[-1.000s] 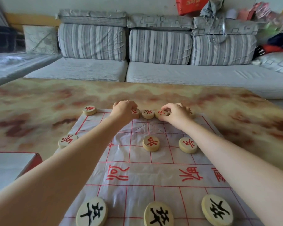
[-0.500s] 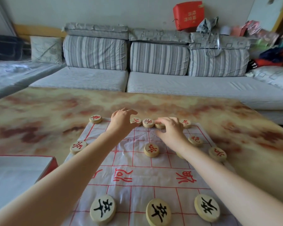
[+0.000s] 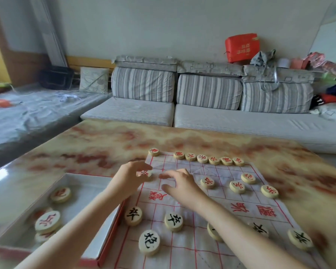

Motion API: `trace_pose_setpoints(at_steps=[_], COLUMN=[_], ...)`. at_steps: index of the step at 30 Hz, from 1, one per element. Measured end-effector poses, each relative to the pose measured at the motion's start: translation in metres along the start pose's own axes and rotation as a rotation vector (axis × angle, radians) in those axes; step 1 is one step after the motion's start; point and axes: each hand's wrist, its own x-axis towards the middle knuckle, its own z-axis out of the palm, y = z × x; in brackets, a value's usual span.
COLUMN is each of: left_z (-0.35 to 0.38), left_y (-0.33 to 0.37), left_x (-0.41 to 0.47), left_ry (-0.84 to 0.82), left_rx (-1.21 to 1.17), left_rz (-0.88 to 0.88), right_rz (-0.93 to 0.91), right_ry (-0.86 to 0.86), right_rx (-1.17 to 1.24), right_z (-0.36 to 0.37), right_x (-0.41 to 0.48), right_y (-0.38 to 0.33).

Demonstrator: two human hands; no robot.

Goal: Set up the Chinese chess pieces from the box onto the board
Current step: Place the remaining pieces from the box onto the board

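The board (image 3: 231, 193), a white sheet with a red grid, lies on the marbled table. Several red-lettered pieces form its far row (image 3: 202, 158), and more stand in mid-board (image 3: 237, 186). Black-lettered pieces (image 3: 173, 221) occupy the near half, one partly hidden under my right forearm. The open box (image 3: 109, 228) sits at the board's left and holds several red-lettered pieces (image 3: 47, 222). My left hand (image 3: 129, 180) curls its fingers around a red-lettered piece (image 3: 146, 173) at the board's left edge; the view there is blurred. My right hand (image 3: 180, 184) hovers beside it, fingers spread, holding nothing.
The marbled table (image 3: 109, 148) stretches beyond the board to the left and right. A grey striped sofa (image 3: 211, 113) runs along its far side, with a red bag (image 3: 241, 47) and clutter on top at the right.
Both hands have drawn back from the far row to the board's left edge. My left hand now grips a red-lettered piece there. The view has swung left, showing the box.
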Motion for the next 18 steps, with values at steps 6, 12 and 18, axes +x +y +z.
trace_pose_setpoints(at_steps=[6, 12, 18], left_z=[-0.059, -0.1, -0.117], left_y=[-0.056, -0.097, -0.129], left_x=[-0.065, -0.116, -0.139], left_ry=[-0.01, 0.023, 0.099], left_rx=[0.109, 0.198, 0.123], left_rz=[-0.093, -0.245, -0.311], right_rz=[-0.071, -0.131, -0.112], right_ry=[-0.137, -0.307, -0.35], right_rx=[0.03, 0.02, 0.025], right_z=[0.046, 0.088, 0.125], right_x=[-0.024, -0.035, -0.03], right_y=[-0.059, -0.102, -0.126])
